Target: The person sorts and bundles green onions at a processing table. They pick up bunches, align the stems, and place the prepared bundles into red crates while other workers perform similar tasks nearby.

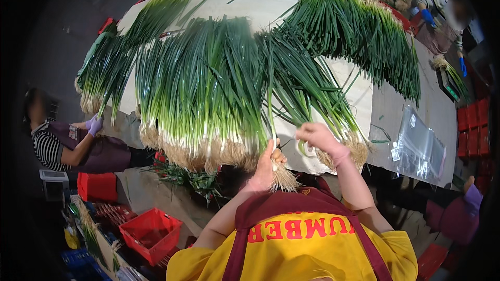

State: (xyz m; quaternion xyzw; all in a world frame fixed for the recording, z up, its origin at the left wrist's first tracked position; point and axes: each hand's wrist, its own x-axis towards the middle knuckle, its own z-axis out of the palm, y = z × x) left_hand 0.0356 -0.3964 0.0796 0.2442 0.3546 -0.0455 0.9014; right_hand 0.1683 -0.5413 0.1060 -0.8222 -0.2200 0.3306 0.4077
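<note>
My left hand [269,164] grips a green onion [272,121] just above its bushy roots, which hang over the table's near edge. To its right, my right hand [321,137] is raised over the table with its fingers curled and blurred. A pale green strip of leaf [301,149] loops just below those fingers; whether they pinch it cannot be told. Left of my hands spreads a wide row of green onions [203,101], roots towards me and dark leaves away. Another bunch [328,93] slants under and beyond my right hand, its roots [353,150] beside my wrist.
More green onions [351,35] lie at the far right of the pale table [265,2]. Clear plastic bags [420,144] rest near a scale [447,86]. A co-worker [82,140] stands left; others work beyond and at right. A red crate [150,234] sits behind me.
</note>
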